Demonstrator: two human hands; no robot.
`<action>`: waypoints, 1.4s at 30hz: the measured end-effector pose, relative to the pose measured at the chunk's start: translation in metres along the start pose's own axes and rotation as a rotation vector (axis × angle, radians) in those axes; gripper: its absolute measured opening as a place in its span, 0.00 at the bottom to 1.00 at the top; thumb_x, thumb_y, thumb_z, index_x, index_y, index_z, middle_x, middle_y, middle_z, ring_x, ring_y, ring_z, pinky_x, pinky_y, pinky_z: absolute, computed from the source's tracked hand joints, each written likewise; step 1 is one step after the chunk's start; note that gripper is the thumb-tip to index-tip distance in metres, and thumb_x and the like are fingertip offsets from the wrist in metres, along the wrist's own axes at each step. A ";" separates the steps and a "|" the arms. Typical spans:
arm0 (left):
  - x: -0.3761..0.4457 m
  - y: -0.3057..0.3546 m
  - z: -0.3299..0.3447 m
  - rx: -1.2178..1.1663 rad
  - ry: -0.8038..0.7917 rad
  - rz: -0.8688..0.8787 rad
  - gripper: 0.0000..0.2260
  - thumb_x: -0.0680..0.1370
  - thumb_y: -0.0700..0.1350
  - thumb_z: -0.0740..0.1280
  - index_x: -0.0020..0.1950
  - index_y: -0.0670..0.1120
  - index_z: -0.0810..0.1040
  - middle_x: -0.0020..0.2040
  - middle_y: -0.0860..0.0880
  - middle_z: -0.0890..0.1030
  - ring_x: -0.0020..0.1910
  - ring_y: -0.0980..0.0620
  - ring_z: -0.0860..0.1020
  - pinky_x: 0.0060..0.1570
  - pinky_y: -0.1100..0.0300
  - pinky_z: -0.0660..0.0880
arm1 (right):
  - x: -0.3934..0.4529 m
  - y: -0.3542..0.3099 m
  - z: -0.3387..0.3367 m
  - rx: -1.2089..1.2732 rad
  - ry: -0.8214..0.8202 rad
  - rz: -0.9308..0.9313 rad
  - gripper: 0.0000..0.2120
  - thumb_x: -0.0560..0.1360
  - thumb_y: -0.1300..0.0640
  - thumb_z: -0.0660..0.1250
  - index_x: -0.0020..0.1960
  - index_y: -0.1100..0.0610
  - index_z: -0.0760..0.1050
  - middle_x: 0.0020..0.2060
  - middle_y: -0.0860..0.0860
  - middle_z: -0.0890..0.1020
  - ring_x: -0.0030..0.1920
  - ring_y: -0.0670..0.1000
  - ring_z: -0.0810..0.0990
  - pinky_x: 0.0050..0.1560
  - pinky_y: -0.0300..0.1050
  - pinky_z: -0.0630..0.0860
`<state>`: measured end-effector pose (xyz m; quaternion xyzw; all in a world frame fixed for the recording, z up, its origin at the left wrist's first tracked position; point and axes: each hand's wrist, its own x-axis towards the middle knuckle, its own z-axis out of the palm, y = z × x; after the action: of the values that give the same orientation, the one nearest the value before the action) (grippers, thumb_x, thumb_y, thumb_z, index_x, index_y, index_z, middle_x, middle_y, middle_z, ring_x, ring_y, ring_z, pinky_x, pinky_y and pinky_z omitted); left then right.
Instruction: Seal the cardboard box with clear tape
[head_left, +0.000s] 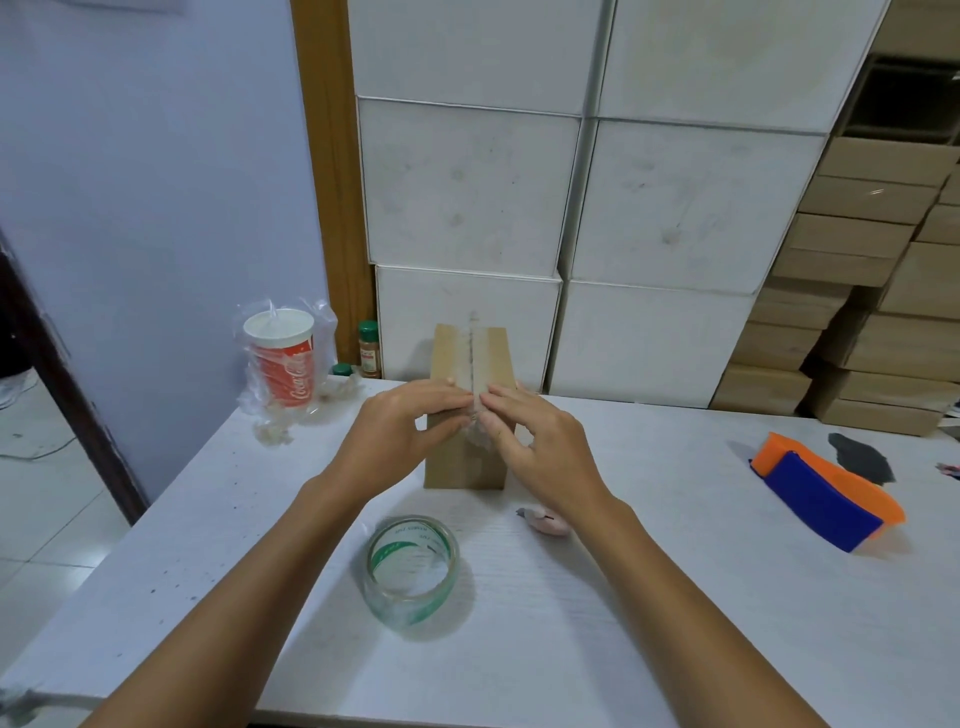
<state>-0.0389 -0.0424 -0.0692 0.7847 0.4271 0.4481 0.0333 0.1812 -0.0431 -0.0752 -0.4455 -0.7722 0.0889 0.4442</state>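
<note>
A small brown cardboard box (470, 358) stands in the middle of the white table (675, 597). Clear tape runs along the seam on its top. My left hand (400, 426) and my right hand (530, 436) meet at the box's near top edge, fingertips pressing the end of the clear tape strip (475, 431) down over the front face. Both hands cover the upper part of the front face. A roll of clear tape (413, 571) with green print lies on the table in front of the box, between my forearms.
A small pink cutter (543, 521) lies right of the roll. An orange and blue tape dispenser (826, 491) sits at the right. A red and white paper cup (283, 358) in a plastic bag stands at the back left. White boxes (571, 208) are stacked behind.
</note>
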 end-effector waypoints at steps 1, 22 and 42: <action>0.000 -0.002 -0.001 -0.020 -0.001 -0.016 0.16 0.76 0.45 0.80 0.64 0.49 0.89 0.61 0.59 0.86 0.66 0.59 0.82 0.68 0.58 0.79 | -0.002 0.000 -0.001 -0.011 -0.035 0.001 0.16 0.81 0.50 0.72 0.69 0.48 0.83 0.70 0.46 0.82 0.74 0.49 0.76 0.74 0.51 0.73; 0.002 -0.006 0.005 -0.078 -0.007 -0.057 0.15 0.75 0.42 0.81 0.62 0.48 0.90 0.60 0.52 0.89 0.65 0.57 0.84 0.69 0.57 0.79 | -0.001 0.006 0.004 0.033 0.123 -0.031 0.11 0.78 0.60 0.77 0.60 0.53 0.88 0.59 0.47 0.88 0.63 0.45 0.84 0.67 0.54 0.80; -0.002 -0.010 0.008 -0.113 -0.056 -0.136 0.17 0.77 0.40 0.79 0.65 0.49 0.88 0.63 0.60 0.84 0.65 0.78 0.73 0.67 0.78 0.67 | -0.006 0.000 0.004 0.068 0.071 0.087 0.12 0.80 0.57 0.74 0.64 0.50 0.86 0.64 0.45 0.86 0.68 0.44 0.81 0.71 0.49 0.75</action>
<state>-0.0397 -0.0349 -0.0792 0.7632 0.4523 0.4458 0.1197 0.1790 -0.0468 -0.0813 -0.4661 -0.7326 0.1182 0.4818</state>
